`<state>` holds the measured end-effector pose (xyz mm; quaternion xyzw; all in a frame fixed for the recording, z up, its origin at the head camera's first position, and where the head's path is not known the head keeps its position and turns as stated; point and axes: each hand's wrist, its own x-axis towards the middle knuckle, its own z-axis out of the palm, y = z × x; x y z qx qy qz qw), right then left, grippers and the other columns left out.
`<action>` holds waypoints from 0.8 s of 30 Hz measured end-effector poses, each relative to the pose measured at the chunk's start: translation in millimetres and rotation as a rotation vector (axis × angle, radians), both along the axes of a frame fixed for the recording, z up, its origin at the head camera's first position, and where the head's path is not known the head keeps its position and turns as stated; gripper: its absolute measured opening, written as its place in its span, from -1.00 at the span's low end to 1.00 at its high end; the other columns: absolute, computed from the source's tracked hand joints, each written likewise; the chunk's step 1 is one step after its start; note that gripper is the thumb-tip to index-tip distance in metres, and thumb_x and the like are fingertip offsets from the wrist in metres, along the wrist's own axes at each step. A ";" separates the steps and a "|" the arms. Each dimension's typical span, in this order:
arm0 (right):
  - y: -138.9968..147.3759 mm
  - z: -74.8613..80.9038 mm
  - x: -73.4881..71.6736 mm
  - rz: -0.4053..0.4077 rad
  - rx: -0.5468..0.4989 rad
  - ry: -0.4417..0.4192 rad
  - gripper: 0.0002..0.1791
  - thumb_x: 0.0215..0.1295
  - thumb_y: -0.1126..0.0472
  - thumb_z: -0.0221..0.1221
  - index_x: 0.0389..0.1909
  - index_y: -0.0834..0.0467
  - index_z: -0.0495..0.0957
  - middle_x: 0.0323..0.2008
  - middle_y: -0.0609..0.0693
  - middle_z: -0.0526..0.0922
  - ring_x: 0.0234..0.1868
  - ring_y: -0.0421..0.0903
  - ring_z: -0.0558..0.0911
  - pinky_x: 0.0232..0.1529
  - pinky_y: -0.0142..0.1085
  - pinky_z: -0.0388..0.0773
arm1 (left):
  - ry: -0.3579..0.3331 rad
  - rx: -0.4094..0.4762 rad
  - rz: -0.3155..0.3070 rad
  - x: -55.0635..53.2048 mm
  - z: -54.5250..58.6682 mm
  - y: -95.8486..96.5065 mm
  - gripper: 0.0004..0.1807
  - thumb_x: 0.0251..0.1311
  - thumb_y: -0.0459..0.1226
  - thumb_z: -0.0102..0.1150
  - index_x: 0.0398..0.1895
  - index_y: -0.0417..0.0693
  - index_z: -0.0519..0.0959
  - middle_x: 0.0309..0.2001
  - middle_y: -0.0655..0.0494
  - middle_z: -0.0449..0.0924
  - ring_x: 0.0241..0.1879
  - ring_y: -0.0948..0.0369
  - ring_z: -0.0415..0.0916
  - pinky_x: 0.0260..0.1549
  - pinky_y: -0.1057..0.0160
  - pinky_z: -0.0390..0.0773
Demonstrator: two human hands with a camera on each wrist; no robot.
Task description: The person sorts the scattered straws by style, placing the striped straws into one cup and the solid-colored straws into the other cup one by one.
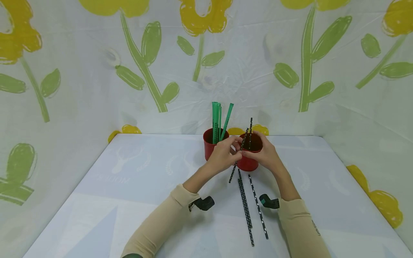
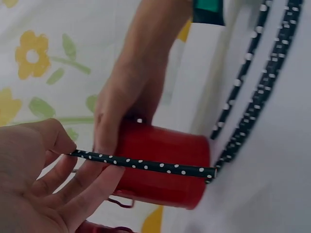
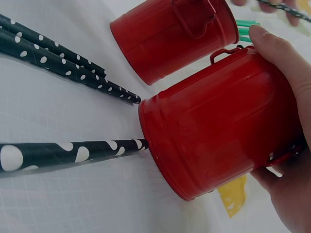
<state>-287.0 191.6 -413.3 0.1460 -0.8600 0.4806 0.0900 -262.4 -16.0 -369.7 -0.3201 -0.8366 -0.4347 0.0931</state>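
Observation:
My left hand [image 1: 222, 156] pinches a black paper straw with white dots [image 2: 146, 165], tilted in front of the right red bucket's rim. Its lower end sticks out below the fingers, outside the bucket. My right hand [image 1: 267, 154] grips the right red bucket [image 3: 214, 126] round its upper side, thumb near the rim. Another dotted straw [image 1: 251, 124] stands inside that bucket. Just left of it is a second red bucket [image 1: 209, 151], which holds several green straws [image 1: 215, 118]. The bottoms inside both buckets are hidden.
On the white table [image 1: 135, 200], between my forearms, lie more black dotted straws: a single one [image 1: 258, 206] on the right and an overlapping bunch [image 1: 245, 202] beside it. A flower-print cloth [image 1: 238, 71] hangs behind the buckets and along both sides.

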 end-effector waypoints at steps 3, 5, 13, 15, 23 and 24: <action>0.4 0.2 -0.4 0.002 -0.007 -0.001 -0.04 0.11 0.03 0.42 0.46 0.04 0.10 0.33 0.13 0.38 0.31 0.14 0.41 0.21 0.11 0.51 | 0.024 0.034 0.009 -5.3 10.9 4.9 -0.62 0.23 -0.38 0.17 0.13 -0.15 0.47 -0.24 -0.02 0.62 -0.36 0.17 0.63 -0.45 0.50 0.62; 0.4 0.2 -0.6 0.004 -0.012 -0.007 -0.04 0.12 0.03 0.42 0.47 0.03 0.10 0.33 0.13 0.37 0.32 0.14 0.40 0.22 0.12 0.50 | 0.031 0.058 0.011 -8.8 18.4 8.0 -0.62 0.25 -0.38 0.15 0.14 -0.17 0.46 -0.23 -0.03 0.62 -0.35 0.17 0.65 -0.45 0.49 0.63; -1.4 2.9 -1.0 0.010 -0.002 -0.035 -0.05 0.13 0.03 0.41 0.47 0.01 0.09 0.33 0.11 0.38 0.32 0.13 0.40 0.21 0.12 0.51 | 0.065 0.117 0.042 -20.1 47.9 16.3 -0.59 0.27 -0.36 0.15 0.19 -0.16 0.43 -0.19 -0.05 0.63 -0.28 0.14 0.69 -0.36 0.44 0.67; -1.1 3.2 -1.9 0.008 0.004 -0.037 -0.06 0.14 0.04 0.40 0.47 0.01 0.09 0.33 0.11 0.38 0.32 0.13 0.40 0.22 0.12 0.50 | 0.078 0.131 0.050 -22.8 54.8 18.7 -0.59 0.27 -0.36 0.14 0.19 -0.15 0.43 -0.18 -0.06 0.63 -0.28 0.13 0.69 -0.38 0.44 0.67; -3.7 11.3 5.4 0.003 -0.006 -0.043 -0.06 0.13 0.06 0.41 0.46 0.00 0.10 0.34 0.12 0.38 0.34 0.14 0.38 0.25 0.13 0.47 | 0.138 0.149 0.082 -32.1 69.9 28.8 -0.59 0.27 -0.35 0.12 0.19 -0.12 0.43 -0.19 -0.04 0.64 -0.31 0.16 0.69 -0.40 0.48 0.64; -3.4 10.7 5.5 0.001 -0.002 -0.036 -0.07 0.12 0.04 0.41 0.46 -0.02 0.11 0.34 0.10 0.38 0.34 0.13 0.38 0.25 0.13 0.47 | 0.145 0.145 0.086 -33.2 70.2 30.1 -0.59 0.27 -0.34 0.13 0.19 -0.12 0.43 -0.19 -0.04 0.65 -0.31 0.16 0.69 -0.38 0.48 0.64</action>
